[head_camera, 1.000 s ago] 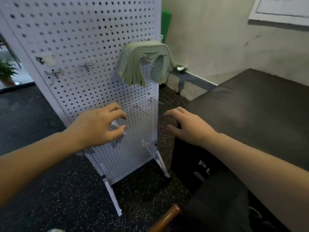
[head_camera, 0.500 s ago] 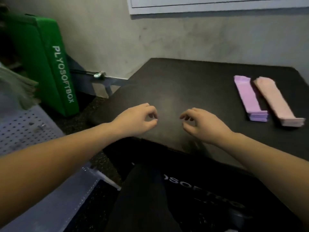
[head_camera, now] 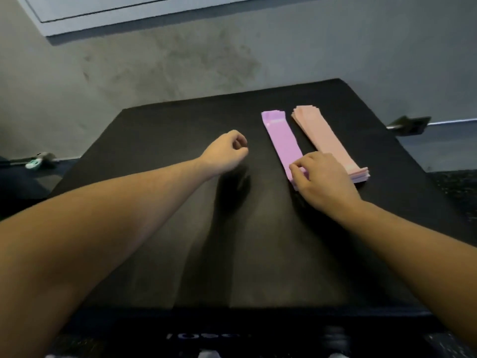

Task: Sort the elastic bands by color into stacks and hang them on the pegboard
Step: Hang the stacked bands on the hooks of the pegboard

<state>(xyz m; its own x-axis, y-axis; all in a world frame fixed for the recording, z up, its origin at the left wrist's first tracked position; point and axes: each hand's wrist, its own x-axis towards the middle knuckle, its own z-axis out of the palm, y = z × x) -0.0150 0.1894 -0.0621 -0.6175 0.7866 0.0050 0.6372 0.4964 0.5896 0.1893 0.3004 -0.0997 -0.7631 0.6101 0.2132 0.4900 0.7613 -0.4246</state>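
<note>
2 sorted stacks unhung, right of centre: purple stack (head_camera: 282,140), pink stack (head_camera: 325,140). Right hand (head_camera: 320,179) fingers touch purple's near end, grip unclear; left hand (head_camera: 224,153) loosely curled, empty.

right hand (head_camera: 322,179) on purple stack (head_camera: 282,140) near end | left hand (head_camera: 227,153) loosely curled, empty | pink stack (head_camera: 325,140) beside

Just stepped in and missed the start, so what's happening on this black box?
A person is working through stacks of elastic bands. The right hand rests on the near end of the purple stack, fingertips curled at its edge. The pink stack lies beside it, untouched. The left hand hovers loosely curled over the black box, holding nothing.
</note>
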